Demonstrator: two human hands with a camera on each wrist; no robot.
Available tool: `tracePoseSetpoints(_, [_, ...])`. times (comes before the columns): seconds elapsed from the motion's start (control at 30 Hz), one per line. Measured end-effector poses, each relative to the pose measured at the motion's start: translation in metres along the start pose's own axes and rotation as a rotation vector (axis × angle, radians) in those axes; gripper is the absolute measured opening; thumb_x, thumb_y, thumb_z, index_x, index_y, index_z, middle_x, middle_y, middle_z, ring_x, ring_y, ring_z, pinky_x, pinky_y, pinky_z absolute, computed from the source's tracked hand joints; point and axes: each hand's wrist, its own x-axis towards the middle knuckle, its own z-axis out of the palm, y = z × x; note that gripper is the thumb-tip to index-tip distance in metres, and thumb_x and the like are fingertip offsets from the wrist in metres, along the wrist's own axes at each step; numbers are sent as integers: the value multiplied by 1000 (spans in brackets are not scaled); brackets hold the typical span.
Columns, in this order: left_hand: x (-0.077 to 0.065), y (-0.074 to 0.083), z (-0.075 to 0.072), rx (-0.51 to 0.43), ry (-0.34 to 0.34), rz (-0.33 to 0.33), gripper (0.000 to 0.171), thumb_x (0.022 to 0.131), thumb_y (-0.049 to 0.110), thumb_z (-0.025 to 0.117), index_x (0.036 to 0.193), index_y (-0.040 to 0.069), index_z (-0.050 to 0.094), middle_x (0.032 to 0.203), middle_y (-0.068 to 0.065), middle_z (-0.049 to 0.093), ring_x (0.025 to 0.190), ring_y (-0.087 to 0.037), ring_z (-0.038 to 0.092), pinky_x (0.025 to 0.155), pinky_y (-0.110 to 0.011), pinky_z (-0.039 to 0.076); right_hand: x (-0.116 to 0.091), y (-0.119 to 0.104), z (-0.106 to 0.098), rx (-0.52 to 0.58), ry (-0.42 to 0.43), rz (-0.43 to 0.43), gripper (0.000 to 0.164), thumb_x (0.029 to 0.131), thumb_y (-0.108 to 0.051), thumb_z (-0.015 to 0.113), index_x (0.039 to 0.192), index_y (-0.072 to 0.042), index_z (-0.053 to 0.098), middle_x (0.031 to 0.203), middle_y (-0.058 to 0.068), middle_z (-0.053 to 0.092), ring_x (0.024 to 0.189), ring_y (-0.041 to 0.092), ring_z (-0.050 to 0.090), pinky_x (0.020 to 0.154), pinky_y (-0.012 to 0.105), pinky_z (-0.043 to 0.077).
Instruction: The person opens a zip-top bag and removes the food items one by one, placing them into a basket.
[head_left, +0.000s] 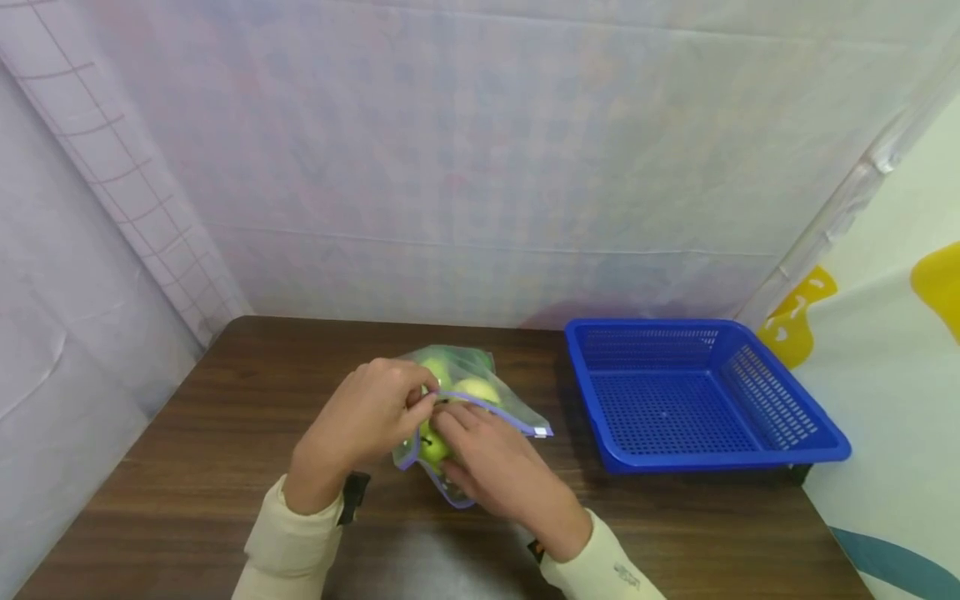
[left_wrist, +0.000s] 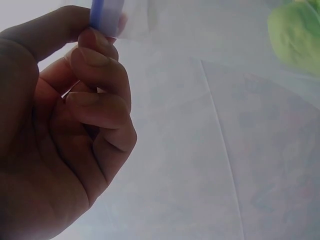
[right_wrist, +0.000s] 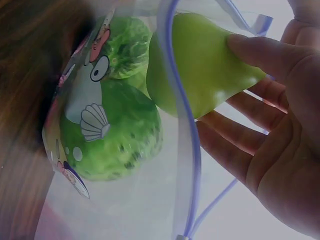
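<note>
A clear zip bag (head_left: 517,407) with a purple zip edge stands on the table, its mouth spread apart. My left hand (head_left: 369,410) pinches the purple edge (left_wrist: 106,16) at the bag's left side, with the other fingers curled. My right hand (head_left: 501,460) is at the mouth, thumb and fingers around a yellow-green pear (right_wrist: 200,70) partly inside. Through the printed plastic in the right wrist view I see a dark-speckled green item (right_wrist: 117,137) and a ridged green one (right_wrist: 129,47), kinds unclear. A pale green round item (head_left: 477,389) shows behind the zip.
A blue plastic basket (head_left: 592,417) with perforated sides stands at the table's right. The dark wooden table (head_left: 225,433) meets a patterned white sheet (head_left: 480,167) at the back. More sheeting hangs at the left and right.
</note>
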Motion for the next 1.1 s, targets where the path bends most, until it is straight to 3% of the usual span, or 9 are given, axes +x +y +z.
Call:
tracePoseSetpoints(0.43, [-2, 1, -1, 8, -1, -7, 9, 83, 9, 69, 86, 7, 77, 56, 7, 52, 50, -5, 42, 45, -26, 40, -3, -1, -6, 19, 92, -56, 59, 77, -28, 81, 127, -9, 56, 125, 3, 63, 121, 17, 52, 111, 35, 40])
tracePoseSetpoints(1.1, [0, 0, 0, 22, 17, 2, 7, 82, 9, 70, 84, 7, 77, 56, 6, 52, 49, -5, 42, 44, -25, 40, -7, -2, -24, 68, 129, -71, 51, 80, -28, 78, 123, -8, 59, 122, 4, 64, 122, 18, 51, 109, 34, 42])
